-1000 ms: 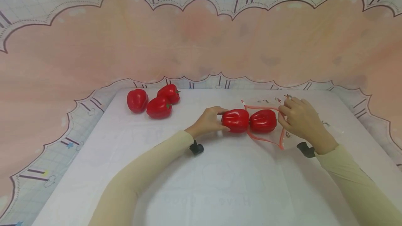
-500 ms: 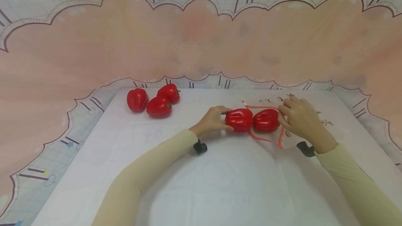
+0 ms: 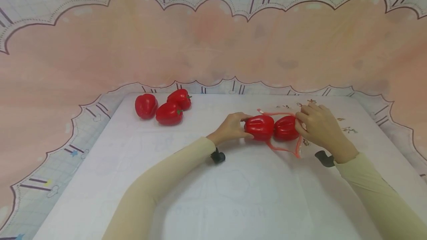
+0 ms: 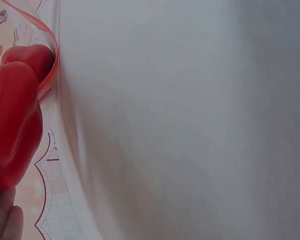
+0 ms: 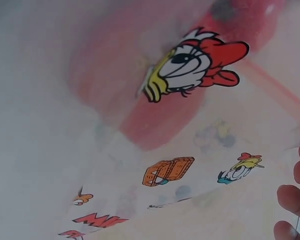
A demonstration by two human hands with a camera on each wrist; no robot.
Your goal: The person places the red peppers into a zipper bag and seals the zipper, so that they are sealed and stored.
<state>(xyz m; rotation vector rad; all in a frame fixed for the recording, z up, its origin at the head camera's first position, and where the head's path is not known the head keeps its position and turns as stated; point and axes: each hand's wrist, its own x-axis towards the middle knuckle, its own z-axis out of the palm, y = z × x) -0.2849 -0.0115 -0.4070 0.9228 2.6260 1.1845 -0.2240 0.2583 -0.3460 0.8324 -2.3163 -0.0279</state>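
My left hand [image 3: 230, 128] grips a red bell pepper [image 3: 259, 128] by its left end, thumb and fingers on opposite sides. Just right of it, a second red bell pepper [image 3: 285, 128] lies in the mouth of a clear plastic bag [image 5: 170, 172], end to end with the first. The bag has a red edge [image 3: 283, 149] and cartoon prints. My right hand [image 3: 318, 130] pinches the upper part of that edge, partly covering the second pepper. Through the film, the right wrist view shows blurred red. Left fingers [image 4: 5, 212] show below the held pepper in the left wrist view.
At the back left of the white table [image 3: 207, 195] several red peppers [image 3: 169, 113] lie close together. A patterned cloth [image 3: 213, 47] hangs behind the table. Black wrist mounts [image 3: 218, 156] sit under both wrists.
My left hand has moved right with its pepper, pushing the second pepper deeper into the bag mouth. My right hand has stayed about where it was on the bag edge.
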